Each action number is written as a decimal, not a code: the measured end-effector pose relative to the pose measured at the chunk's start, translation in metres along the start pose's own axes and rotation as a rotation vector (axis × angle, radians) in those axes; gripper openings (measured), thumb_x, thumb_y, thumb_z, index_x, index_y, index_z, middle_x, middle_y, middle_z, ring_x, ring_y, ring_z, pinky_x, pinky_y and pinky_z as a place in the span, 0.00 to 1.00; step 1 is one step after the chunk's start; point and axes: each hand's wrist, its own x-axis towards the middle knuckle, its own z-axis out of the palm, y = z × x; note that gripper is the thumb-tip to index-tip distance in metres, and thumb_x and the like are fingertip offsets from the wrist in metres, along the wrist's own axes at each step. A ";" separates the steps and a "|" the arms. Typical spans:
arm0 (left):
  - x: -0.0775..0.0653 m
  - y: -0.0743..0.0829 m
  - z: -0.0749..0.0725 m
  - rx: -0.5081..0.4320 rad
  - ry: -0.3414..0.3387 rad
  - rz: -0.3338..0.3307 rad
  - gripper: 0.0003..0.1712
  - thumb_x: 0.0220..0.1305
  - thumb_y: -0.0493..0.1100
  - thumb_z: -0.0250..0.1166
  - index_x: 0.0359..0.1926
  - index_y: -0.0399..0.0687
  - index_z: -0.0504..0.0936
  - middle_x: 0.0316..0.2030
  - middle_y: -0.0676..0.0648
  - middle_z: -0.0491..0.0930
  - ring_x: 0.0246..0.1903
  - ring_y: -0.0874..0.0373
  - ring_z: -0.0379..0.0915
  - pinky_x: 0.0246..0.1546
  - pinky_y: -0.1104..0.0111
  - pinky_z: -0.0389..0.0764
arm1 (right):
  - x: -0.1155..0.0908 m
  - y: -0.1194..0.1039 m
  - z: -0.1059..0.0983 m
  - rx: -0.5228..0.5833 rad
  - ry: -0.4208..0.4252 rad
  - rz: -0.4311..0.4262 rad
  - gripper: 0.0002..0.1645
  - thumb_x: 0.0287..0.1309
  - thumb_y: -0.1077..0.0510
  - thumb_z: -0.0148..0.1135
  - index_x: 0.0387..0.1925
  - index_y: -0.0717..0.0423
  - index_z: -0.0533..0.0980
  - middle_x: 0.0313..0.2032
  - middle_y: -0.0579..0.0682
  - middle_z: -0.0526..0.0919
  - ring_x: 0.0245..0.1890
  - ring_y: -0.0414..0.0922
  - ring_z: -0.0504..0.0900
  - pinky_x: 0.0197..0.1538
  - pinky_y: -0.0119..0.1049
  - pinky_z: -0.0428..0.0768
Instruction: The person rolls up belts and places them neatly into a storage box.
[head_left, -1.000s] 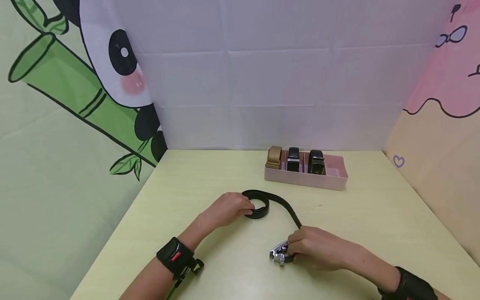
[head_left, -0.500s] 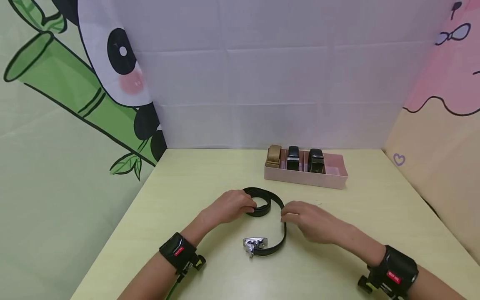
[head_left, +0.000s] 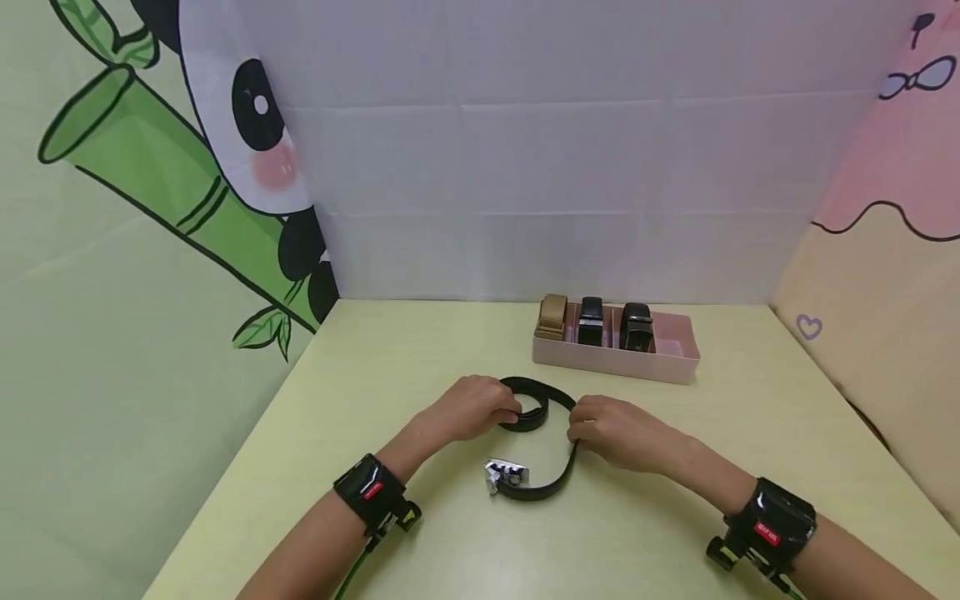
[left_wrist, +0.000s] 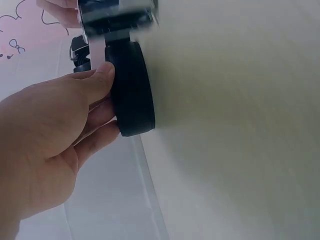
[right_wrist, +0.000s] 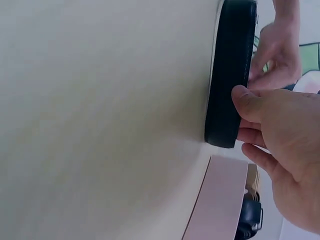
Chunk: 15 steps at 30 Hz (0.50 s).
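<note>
A black belt (head_left: 536, 493) stands on edge on the table, partly rolled up. My left hand (head_left: 477, 407) pinches the left side of its coil, thumb on the near face in the left wrist view, where the coil (left_wrist: 132, 95) looks tightly wound. To the right, my right hand (head_left: 622, 432) pinches the loose strap between thumb and fingers; the right wrist view shows the thumb flat on the strap (right_wrist: 231, 75). From there the strap curves toward me and ends in a silver buckle (head_left: 506, 473), which lies in front of the coil.
Behind the hands stands a pink divided box (head_left: 615, 363). It holds a rolled tan belt (head_left: 552, 317) and two rolled black belts, one in the middle (head_left: 590, 321) and one to its right (head_left: 637, 327). Printed cloth walls border the table at the back and sides.
My right hand has left the buckle end and moved up along the strap to near the coil. The buckle has swung left, below the coil. My left hand keeps its hold.
</note>
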 end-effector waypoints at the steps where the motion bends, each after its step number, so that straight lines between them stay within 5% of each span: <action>1: 0.001 0.000 0.000 0.011 -0.003 -0.006 0.05 0.78 0.42 0.73 0.43 0.54 0.95 0.38 0.56 0.94 0.36 0.62 0.86 0.39 0.68 0.83 | 0.001 -0.004 0.000 0.013 0.003 -0.007 0.11 0.58 0.64 0.86 0.38 0.49 0.91 0.39 0.43 0.90 0.44 0.41 0.86 0.51 0.35 0.89; 6: 0.008 0.006 -0.003 0.007 -0.027 -0.003 0.05 0.77 0.44 0.75 0.40 0.55 0.95 0.35 0.57 0.92 0.30 0.65 0.77 0.34 0.71 0.74 | 0.013 -0.027 0.011 0.031 0.082 -0.074 0.10 0.60 0.64 0.85 0.37 0.49 0.89 0.36 0.41 0.87 0.39 0.39 0.82 0.47 0.33 0.84; 10: 0.012 0.012 -0.003 -0.003 -0.035 0.020 0.08 0.77 0.46 0.74 0.36 0.55 0.93 0.31 0.58 0.88 0.28 0.66 0.69 0.33 0.72 0.68 | 0.027 -0.042 0.023 0.037 0.147 -0.043 0.10 0.60 0.62 0.85 0.35 0.49 0.88 0.32 0.41 0.84 0.34 0.37 0.79 0.41 0.30 0.81; 15: 0.015 0.016 0.003 0.016 -0.016 0.037 0.08 0.78 0.47 0.73 0.38 0.58 0.95 0.34 0.60 0.92 0.31 0.67 0.78 0.36 0.71 0.75 | 0.032 -0.049 0.029 0.066 0.165 0.052 0.08 0.61 0.60 0.85 0.36 0.50 0.89 0.35 0.43 0.87 0.36 0.38 0.84 0.40 0.30 0.84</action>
